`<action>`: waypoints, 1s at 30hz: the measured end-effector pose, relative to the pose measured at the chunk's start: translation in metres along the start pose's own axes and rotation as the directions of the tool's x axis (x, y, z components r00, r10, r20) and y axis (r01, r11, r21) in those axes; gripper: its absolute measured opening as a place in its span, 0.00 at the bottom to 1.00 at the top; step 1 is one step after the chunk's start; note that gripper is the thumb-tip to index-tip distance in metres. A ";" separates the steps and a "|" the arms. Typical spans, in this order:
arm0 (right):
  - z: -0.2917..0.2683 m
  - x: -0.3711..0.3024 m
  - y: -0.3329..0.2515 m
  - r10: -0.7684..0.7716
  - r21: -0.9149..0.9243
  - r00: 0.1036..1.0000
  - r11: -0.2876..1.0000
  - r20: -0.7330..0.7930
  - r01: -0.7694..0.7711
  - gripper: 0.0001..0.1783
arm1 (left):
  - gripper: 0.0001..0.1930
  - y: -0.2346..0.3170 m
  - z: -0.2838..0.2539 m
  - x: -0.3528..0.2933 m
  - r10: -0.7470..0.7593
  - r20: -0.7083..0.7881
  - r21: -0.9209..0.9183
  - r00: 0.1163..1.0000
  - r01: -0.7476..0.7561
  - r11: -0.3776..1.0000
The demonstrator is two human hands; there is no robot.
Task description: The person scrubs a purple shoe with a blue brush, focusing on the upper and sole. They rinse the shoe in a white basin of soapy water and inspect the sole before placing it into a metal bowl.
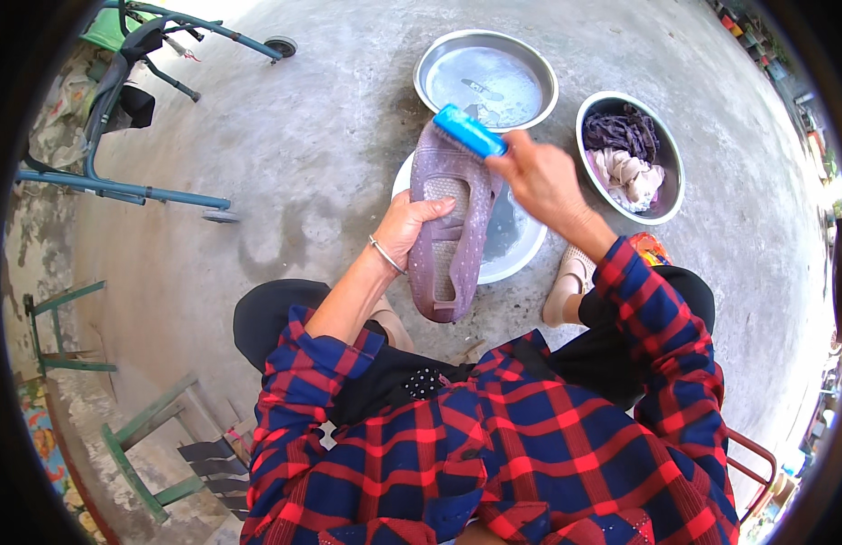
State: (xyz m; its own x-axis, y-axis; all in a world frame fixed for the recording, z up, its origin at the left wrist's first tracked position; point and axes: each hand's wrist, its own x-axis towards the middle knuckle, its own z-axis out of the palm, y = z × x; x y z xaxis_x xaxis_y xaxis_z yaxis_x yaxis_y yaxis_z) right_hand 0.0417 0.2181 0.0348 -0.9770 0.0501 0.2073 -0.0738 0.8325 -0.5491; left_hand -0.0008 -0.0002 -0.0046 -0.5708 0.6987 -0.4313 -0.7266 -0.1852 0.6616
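A purple shoe point(480, 204) with pale dots and a strap is held up in front of me, its toe pointing away. My left hand point(407, 227) grips it by the left side, with the thumb over the edge of its opening. In my right hand point(539, 177) is a blue scrubbing brush point(471, 133), whose bristles lie against the toe of the shoe. Beneath the shoe stands a white basin point(527, 254) with liquid in it, partly hidden by the shoe.
A metal basin point(421, 86) of cloudy water stands beyond, and another metal basin point(673, 204) with purple and pale cloth point(630, 173) is at the right. A blue wheeled frame point(148, 193) stands at left, near green stools point(135, 454). My shod feet flank the white basin.
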 end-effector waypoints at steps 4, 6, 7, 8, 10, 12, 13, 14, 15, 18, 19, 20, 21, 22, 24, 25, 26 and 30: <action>0.008 -0.026 -0.010 -0.088 0.040 0.985 0.996 0.146 0.083 0.18 | 0.18 -0.006 -0.006 -0.002 0.060 -0.059 0.078 0.996 -0.056 0.995; 0.005 -0.017 -0.001 -0.063 -0.006 0.995 0.998 0.080 0.063 0.18 | 0.21 -0.008 -0.010 -0.002 0.021 -0.016 0.063 1.000 -0.020 0.998; 0.001 -0.006 0.005 -0.025 -0.045 0.999 0.999 0.023 0.026 0.19 | 0.22 -0.007 -0.009 -0.001 0.001 0.015 0.053 1.000 -0.002 0.999; 0.000 -0.001 0.007 0.021 -0.081 1.000 0.997 0.009 -0.020 0.20 | 0.23 -0.004 -0.005 -0.003 -0.013 0.030 0.054 0.999 0.011 0.998; 0.009 -0.010 -0.003 0.034 -0.042 0.999 0.999 0.036 -0.032 0.20 | 0.19 -0.006 -0.003 -0.002 -0.006 -0.018 0.038 1.000 0.007 0.999; 0.010 -0.025 -0.017 -0.045 -0.052 0.991 0.997 0.130 0.053 0.20 | 0.19 -0.007 -0.004 0.000 0.005 -0.045 0.051 0.999 -0.003 0.999; 0.011 -0.024 -0.014 -0.035 -0.057 0.993 0.998 0.113 0.041 0.20 | 0.20 -0.008 -0.006 0.001 0.013 -0.048 0.071 0.999 -0.009 0.997; 0.011 -0.020 -0.009 -0.024 -0.061 0.995 0.998 0.097 0.030 0.20 | 0.21 -0.008 -0.008 0.001 0.020 -0.050 0.091 0.999 -0.016 0.996; 0.011 -0.017 -0.005 -0.014 -0.060 0.996 0.998 0.084 0.019 0.20 | 0.20 -0.007 -0.007 -0.002 0.007 -0.039 0.082 0.999 -0.004 0.997; 0.011 -0.005 0.004 0.061 -0.091 0.997 0.994 -0.051 -0.066 0.19 | 0.18 -0.003 0.000 -0.002 -0.009 -0.020 0.071 1.000 0.011 0.997; 0.015 -0.011 0.001 0.058 -0.080 0.997 0.995 -0.048 -0.061 0.19 | 0.18 -0.004 0.001 -0.002 0.000 -0.044 0.080 0.999 0.004 0.997; 0.017 -0.018 -0.002 0.065 -0.019 0.997 0.998 0.040 -0.064 0.19 | 0.17 -0.005 0.002 -0.001 0.009 -0.069 0.089 0.998 -0.003 0.996; 0.011 -0.026 -0.014 0.022 -0.019 0.982 1.000 0.188 -0.019 0.19 | 0.17 -0.007 -0.001 0.000 0.007 -0.071 0.097 0.997 0.000 0.995; 0.015 -0.032 -0.015 -0.049 0.004 0.984 0.999 0.172 0.049 0.19 | 0.17 -0.009 -0.005 0.001 0.004 -0.073 0.105 0.997 0.004 0.994; 0.015 -0.028 -0.008 -0.075 -0.017 0.988 0.997 0.133 0.078 0.19 | 0.17 -0.006 0.000 -0.003 0.017 -0.064 0.116 0.998 -0.010 0.993; 0.010 -0.014 0.000 -0.033 -0.061 0.993 0.997 0.113 0.041 0.20 | 0.17 -0.007 -0.001 -0.004 -0.003 -0.040 0.104 0.999 0.007 0.995; 0.010 -0.006 0.005 0.033 -0.083 0.999 0.996 0.006 -0.032 0.20 | 0.17 -0.007 -0.003 -0.003 -0.023 -0.014 0.093 1.000 0.024 0.995; 0.012 -0.021 -0.010 0.018 -0.043 0.988 0.999 0.152 -0.012 0.19 | 0.17 -0.008 -0.001 -0.001 0.011 -0.057 0.105 0.998 -0.005 0.994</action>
State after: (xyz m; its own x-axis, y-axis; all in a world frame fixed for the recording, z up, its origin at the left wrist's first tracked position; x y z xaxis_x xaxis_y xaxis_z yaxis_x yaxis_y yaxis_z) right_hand 0.0605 0.2019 0.0259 -0.9972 -0.0191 0.0722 -0.0538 0.8548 -0.5162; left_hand 0.0052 0.0006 -0.0100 -0.6001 0.6556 -0.4582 -0.6792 -0.1151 0.7249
